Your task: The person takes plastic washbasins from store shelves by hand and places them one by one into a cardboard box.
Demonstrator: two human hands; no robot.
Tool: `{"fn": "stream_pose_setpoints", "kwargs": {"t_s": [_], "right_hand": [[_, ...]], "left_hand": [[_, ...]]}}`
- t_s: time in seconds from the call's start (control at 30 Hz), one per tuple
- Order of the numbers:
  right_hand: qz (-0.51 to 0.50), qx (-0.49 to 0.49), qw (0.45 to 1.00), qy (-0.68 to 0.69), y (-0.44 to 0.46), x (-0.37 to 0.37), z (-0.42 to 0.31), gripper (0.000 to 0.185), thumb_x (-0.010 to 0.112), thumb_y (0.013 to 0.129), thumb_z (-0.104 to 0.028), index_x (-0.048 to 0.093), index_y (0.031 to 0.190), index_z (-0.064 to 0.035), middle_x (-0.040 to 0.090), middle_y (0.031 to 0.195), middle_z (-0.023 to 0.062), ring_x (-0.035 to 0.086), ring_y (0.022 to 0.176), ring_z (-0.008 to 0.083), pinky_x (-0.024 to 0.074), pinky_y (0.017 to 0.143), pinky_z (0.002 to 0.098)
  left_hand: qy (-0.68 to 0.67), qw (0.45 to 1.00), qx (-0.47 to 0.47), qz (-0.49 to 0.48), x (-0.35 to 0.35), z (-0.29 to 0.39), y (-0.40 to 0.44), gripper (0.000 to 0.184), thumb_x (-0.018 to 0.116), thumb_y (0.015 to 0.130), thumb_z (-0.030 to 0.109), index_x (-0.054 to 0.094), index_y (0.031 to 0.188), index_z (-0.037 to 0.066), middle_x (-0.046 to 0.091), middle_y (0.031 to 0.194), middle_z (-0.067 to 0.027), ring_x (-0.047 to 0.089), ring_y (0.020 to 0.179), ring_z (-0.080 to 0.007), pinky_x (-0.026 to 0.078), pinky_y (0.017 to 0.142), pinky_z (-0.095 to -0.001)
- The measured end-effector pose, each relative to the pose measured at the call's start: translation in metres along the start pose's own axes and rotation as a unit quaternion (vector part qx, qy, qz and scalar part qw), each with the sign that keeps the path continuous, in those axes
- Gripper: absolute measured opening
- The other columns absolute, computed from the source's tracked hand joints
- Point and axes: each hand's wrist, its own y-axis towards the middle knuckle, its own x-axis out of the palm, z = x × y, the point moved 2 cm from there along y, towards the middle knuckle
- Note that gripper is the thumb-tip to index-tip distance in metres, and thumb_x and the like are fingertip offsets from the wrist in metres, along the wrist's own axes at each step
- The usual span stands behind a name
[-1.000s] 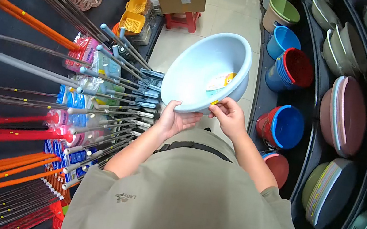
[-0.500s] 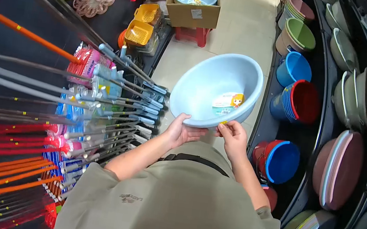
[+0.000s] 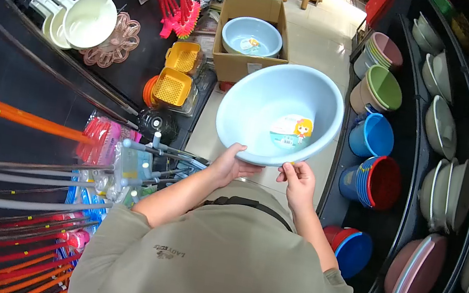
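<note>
A large light blue plastic basin [image 3: 251, 113] is tilted in front of my body, its inside facing me. A label [image 3: 291, 132] with a cartoon girl is on its inner surface. My left hand [image 3: 230, 165] grips the near rim at its left, thumb on top and fingers beneath. My right hand [image 3: 298, 180] is closed in a pinch at the near rim, to the right of the left hand. A tiny yellow spot shows by its fingertips; what it is I cannot make out.
A similar basin [image 3: 252, 35] sits in a cardboard box [image 3: 246, 68] ahead. Mop and broom handles [image 3: 29, 179] jut out on the left, below white dippers [image 3: 90, 19] and yellow baskets [image 3: 174, 86]. Shelves on the right hold blue buckets [image 3: 371, 136] and stacked basins [image 3: 418, 274].
I have moved forward along the aisle, so the box and shelf goods appear nearer. The basin stays in my hands, turned a little more toward me.
</note>
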Motion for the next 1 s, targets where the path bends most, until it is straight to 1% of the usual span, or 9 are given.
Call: {"fn": "stream_pose_setpoints", "kwargs": {"t_s": [0.17,0.27,0.33,0.43,0.5,0.57,0.6,0.8,1.0], "right_hand": [[-0.015,0.055,0.998,-0.014,0.048,0.018,0.005,0.01,0.057,0.092,-0.012,0.056,0.09,-0.0018,0.064,0.083,0.009,0.059,0.067,0.0137,0.0473,0.063,0.0261],[-0.032,0.105,0.993,-0.041,0.083,0.013,0.016,0.016,0.052,0.095,-0.019,0.056,0.095,-0.003,0.064,0.086,0.0085,0.06,0.071,0.0138,0.0469,0.067,0.0268],[-0.019,0.131,0.991,-0.033,0.11,0.009,0.026,0.025,0.046,0.098,-0.027,0.056,0.099,-0.0043,0.064,0.089,0.0078,0.06,0.074,0.0142,0.0464,0.068,0.0276],[0.013,0.177,0.984,-0.003,0.153,0.007,0.018,0.03,0.043,0.099,-0.032,0.055,0.103,-0.0051,0.063,0.089,0.0073,0.059,0.074,0.0148,0.0459,0.068,0.0278],[0.009,0.186,0.982,-0.007,0.189,0.001,0.012,0.03,0.043,0.099,-0.033,0.055,0.105,-0.0056,0.061,0.089,0.0068,0.059,0.073,0.0147,0.0456,0.068,0.028],[-0.006,0.165,0.986,-0.001,0.229,-0.001,0.001,0.03,0.042,0.099,-0.032,0.055,0.105,-0.0055,0.061,0.09,0.0066,0.058,0.074,0.0144,0.0454,0.068,0.0278],[-0.012,0.163,0.986,0.016,0.25,-0.005,-0.005,0.027,0.045,0.098,-0.028,0.056,0.106,-0.0054,0.062,0.089,0.0043,0.058,0.074,0.0114,0.0452,0.067,0.0247],[-0.067,0.143,0.987,0.004,0.373,-0.011,-0.046,0.02,0.046,0.097,-0.025,0.054,0.096,-0.0061,0.063,0.089,0.006,0.058,0.074,0.0114,0.0452,0.066,0.0248],[-0.108,0.171,0.979,-0.008,0.435,-0.035,-0.056,0.019,0.047,0.097,-0.024,0.054,0.094,-0.0066,0.064,0.089,0.006,0.058,0.072,0.0111,0.0453,0.066,0.0245]], "left_hand": [[-0.041,0.996,0.006,0.085,-0.031,0.031,0.016,0.065,0.043,0.087,0.042,0.036,0.133,-0.003,0.05,0.127,-0.0235,0.056,0.111,-0.0347,0.038,0.099,-0.0443],[-0.052,0.992,0.003,0.116,-0.046,0.048,0.031,0.065,0.043,0.087,0.041,0.035,0.134,-0.003,0.048,0.13,-0.0237,0.056,0.111,-0.0342,0.037,0.101,-0.0447],[-0.064,0.991,0.002,0.121,-0.055,0.06,0.042,0.066,0.045,0.087,0.041,0.033,0.135,-0.003,0.048,0.13,-0.0233,0.055,0.113,-0.0343,0.035,0.102,-0.0443],[-0.074,0.989,0.007,0.13,-0.059,0.084,0.06,0.068,0.045,0.086,0.041,0.031,0.136,-0.003,0.05,0.129,-0.0224,0.054,0.115,-0.0338,0.033,0.103,-0.0437],[-0.08,0.987,0.009,0.14,-0.061,0.101,0.076,0.068,0.043,0.086,0.042,0.032,0.136,-0.003,0.051,0.128,-0.022,0.054,0.115,-0.0332,0.032,0.103,-0.0434],[-0.091,0.986,0.013,0.141,-0.063,0.122,0.093,0.063,0.037,0.088,0.044,0.043,0.129,-0.003,0.062,0.114,-0.0213,0.06,0.107,-0.0272,0.041,0.092,-0.0371],[-0.096,0.983,0.024,0.157,-0.056,0.134,0.101,0.065,0.035,0.088,0.046,0.044,0.128,-0.004,0.06,0.117,-0.0225,0.059,0.107,-0.0275,0.04,0.093,-0.038],[-0.151,0.974,0.074,0.152,-0.041,0.196,0.157,0.071,0.038,0.085,0.048,0.041,0.13,-0.006,0.058,0.119,-0.0251,0.057,0.108,-0.03,0.039,0.097,-0.0406],[-0.188,0.961,0.108,0.172,-0.025,0.209,0.207,0.072,0.04,0.085,0.049,0.042,0.13,-0.008,0.057,0.119,-0.0271,0.058,0.108,-0.032,0.039,0.099,-0.0408]]}}
